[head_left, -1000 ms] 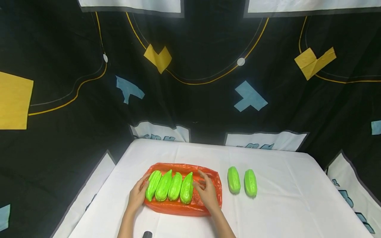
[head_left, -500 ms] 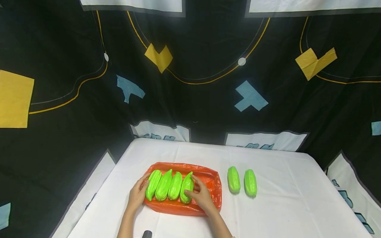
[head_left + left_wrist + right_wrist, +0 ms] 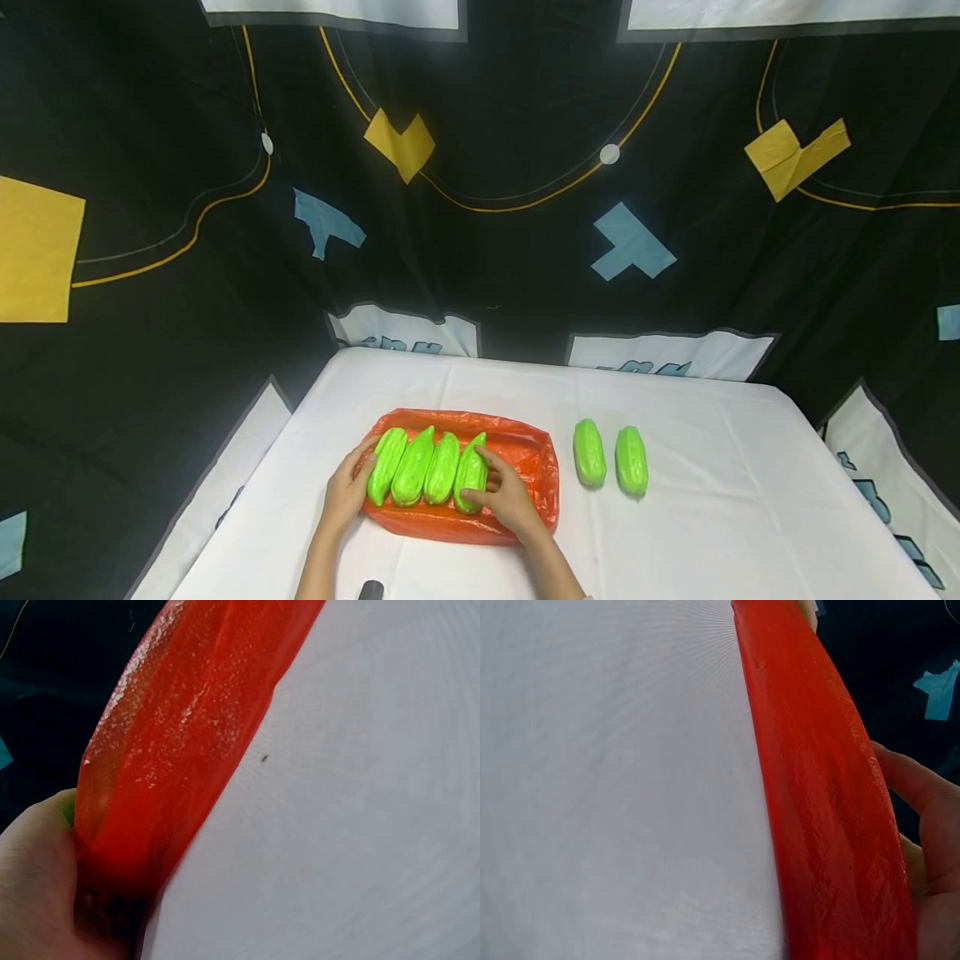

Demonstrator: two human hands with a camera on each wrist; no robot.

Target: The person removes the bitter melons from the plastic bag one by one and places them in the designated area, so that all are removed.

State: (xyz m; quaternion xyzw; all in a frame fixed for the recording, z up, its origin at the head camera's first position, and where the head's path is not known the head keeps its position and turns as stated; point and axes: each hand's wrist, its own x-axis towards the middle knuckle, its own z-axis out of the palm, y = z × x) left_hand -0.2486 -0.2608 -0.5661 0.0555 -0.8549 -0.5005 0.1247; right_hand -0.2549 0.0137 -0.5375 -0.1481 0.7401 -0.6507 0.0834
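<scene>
Green gourd [image 3: 472,470], rightmost of 4, lies in the red tray [image 3: 435,524], long axis near edge to far. Right hand [image 3: 507,493], the nearer, pinches it from the right-edge side; left hand [image 3: 347,485] is at the left edge, its grip unclear

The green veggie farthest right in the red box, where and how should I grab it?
Probably hold that veggie round its middle, from above and the right: its neighbour lies close on the left, while the red box has room on the right. It's long, so squeeze across it.
</scene>
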